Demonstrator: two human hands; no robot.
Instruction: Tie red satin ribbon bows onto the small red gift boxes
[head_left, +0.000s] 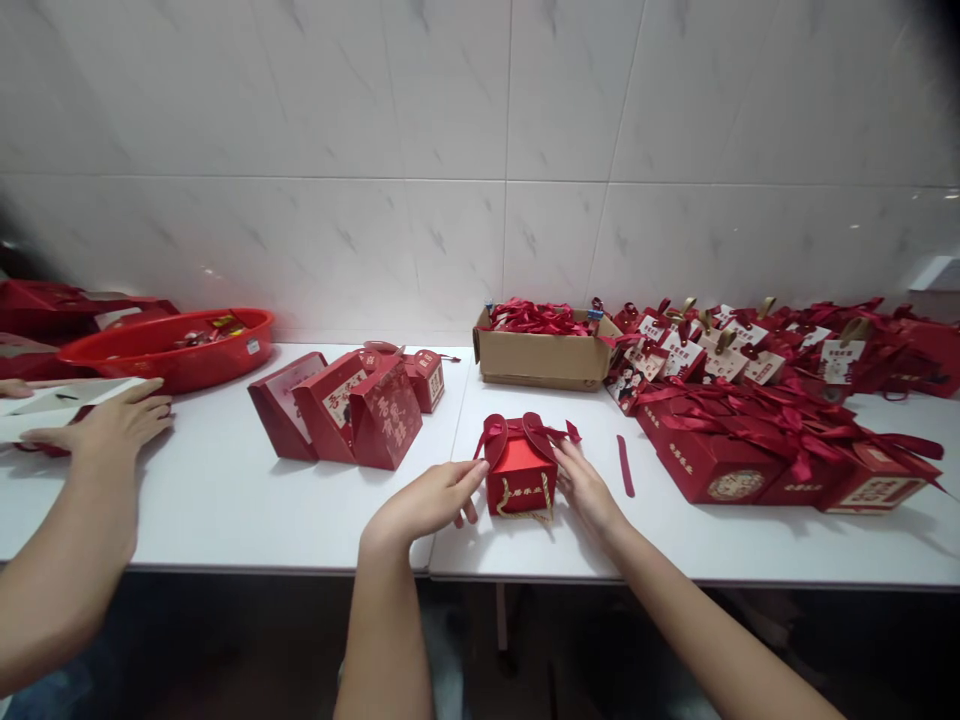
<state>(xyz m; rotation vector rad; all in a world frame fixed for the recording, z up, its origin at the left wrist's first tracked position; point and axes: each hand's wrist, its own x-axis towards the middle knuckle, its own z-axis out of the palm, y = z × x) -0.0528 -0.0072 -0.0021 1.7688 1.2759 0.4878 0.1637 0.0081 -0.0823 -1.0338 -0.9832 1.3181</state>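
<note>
A small red gift box (517,490) with gold lettering, a gold cord handle and dark red ribbon on top stands upright on the white table. My left hand (435,497) is at its left side, thumb and fingers bent against the upper edge by the ribbon end. On the opposite side my right hand (589,490) has its fingers against the box's side, just below the ribbon's right end. Between them, both hands hold the box; some fingertips are hidden. A loose strip of dark red ribbon (625,466) lies to the right of my right hand.
Behind the box stands a cardboard carton (540,358) of red ribbons. Ribboned red boxes (720,455) and tagged boxes (724,365) crowd the right. Leftward are several red boxes (386,420), a red basin (191,370) and a co-worker's hand (124,425) on a white-and-red box.
</note>
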